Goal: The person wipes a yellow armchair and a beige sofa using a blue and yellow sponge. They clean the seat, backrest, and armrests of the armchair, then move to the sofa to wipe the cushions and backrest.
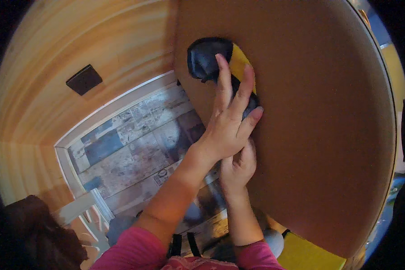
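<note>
A soft-looking black, dark blue and yellow piece, sock-like in shape, lies on a large brown surface. My left hand is over its lower part, with fingers stretched out and spread across the black and yellow areas. Just below, my right hand comes up under the left palm. Its thumb shows, but the left hand covers most of its other fingers. Whether the right hand grips the lower end of the piece cannot be seen.
To the left, a wood-grain wall carries a dark square plate. Below it is a patterned plank floor. A white chair and a dark brown bundle stand at lower left. Something yellow sits under the brown surface's near edge.
</note>
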{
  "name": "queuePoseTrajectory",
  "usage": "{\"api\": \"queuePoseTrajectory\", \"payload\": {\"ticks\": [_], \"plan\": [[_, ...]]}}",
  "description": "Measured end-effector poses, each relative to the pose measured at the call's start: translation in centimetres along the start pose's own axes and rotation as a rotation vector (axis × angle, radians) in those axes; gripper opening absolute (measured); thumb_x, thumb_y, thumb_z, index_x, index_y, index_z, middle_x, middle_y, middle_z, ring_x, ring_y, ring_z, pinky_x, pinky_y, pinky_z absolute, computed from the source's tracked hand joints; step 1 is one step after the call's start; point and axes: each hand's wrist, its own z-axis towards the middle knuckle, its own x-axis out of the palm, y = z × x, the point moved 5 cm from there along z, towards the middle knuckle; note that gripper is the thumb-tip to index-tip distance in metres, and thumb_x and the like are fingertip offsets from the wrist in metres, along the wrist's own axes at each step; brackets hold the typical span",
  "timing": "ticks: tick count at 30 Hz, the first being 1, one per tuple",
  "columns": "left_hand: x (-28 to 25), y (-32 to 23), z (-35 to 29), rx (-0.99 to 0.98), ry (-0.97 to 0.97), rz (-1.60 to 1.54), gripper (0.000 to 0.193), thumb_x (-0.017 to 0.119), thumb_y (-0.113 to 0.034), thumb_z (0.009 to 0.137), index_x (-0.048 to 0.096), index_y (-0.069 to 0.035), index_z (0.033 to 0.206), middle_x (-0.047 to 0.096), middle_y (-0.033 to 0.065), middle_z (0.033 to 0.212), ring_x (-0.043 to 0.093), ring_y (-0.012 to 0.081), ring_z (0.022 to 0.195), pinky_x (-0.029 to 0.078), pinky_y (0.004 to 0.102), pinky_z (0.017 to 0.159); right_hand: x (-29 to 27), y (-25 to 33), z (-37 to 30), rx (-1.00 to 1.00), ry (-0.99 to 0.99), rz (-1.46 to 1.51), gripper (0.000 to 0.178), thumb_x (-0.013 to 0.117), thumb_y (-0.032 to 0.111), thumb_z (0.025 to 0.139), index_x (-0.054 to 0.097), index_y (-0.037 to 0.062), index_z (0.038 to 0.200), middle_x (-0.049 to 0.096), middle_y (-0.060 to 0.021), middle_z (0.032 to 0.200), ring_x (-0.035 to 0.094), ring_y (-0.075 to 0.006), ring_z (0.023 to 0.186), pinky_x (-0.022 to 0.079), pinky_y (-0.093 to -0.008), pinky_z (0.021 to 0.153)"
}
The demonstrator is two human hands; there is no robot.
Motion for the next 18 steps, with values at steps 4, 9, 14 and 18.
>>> {"api": "queuePoseTrajectory", "payload": {"ticks": [4, 9, 14, 18], "plan": [[1.4, 3.1, -3.4, -0.137, -0.064, -0.083, 0.077, 0.047, -0.03, 0.105, 0.002, -0.005, 0.162, -0.008, 0.0304, 0.165, 0.0, 0.0461, 0.154, 0.009, 0.0494, 0.123, -0.2, -1.0, -1.4, -0.01, 0.089, -0.192, 0.029, 0.065, -0.003, 0.088, 0.064, -0.0033, 0.117, 0.068, -0.0171, 0.111, 0.065, -0.0297, 0.103, 0.05, -0.0373, 0.092], [3.0, 6.8, -9.0, -0.325, 0.003, -0.102, 0.074, 0.039, -0.033, 0.107, 0.001, 0.0, 0.16, -0.003, 0.0281, 0.166, 0.001, 0.043, 0.155, 0.006, 0.0489, 0.124, 0.2, -3.9, -4.1, 0.261, 0.2, -0.199, 0.026, 0.066, -0.001, 0.09, 0.066, -0.0025, 0.115, 0.069, -0.0183, 0.11, 0.067, -0.0293, 0.099, 0.051, -0.0374, 0.09], [-0.4, 1.2, -1.6, -0.059, -0.043, -0.245, 0.069, 0.033, -0.037, 0.108, 0.013, 0.004, 0.159, 0.004, 0.0256, 0.167, 0.006, 0.0435, 0.154, 0.004, 0.0482, 0.124, -2.2, 1.7, -0.4, 0.034, -0.03, -0.056, 0.029, 0.066, -0.007, 0.084, 0.069, -0.0045, 0.113, 0.072, -0.0199, 0.108, 0.071, -0.0314, 0.099, 0.054, -0.0374, 0.091], [-2.8, -3.3, 6.2, 0.278, -0.057, -0.156, 0.071, 0.038, -0.035, 0.106, 0.014, 0.005, 0.159, 0.004, 0.0291, 0.166, 0.006, 0.0451, 0.154, 0.005, 0.0487, 0.124, -3.1, 7.0, 3.6, -0.297, -0.159, -0.185, 0.033, 0.066, -0.009, 0.082, 0.069, -0.0043, 0.114, 0.071, -0.0215, 0.109, 0.07, -0.0351, 0.101, 0.055, -0.0399, 0.092]]}}
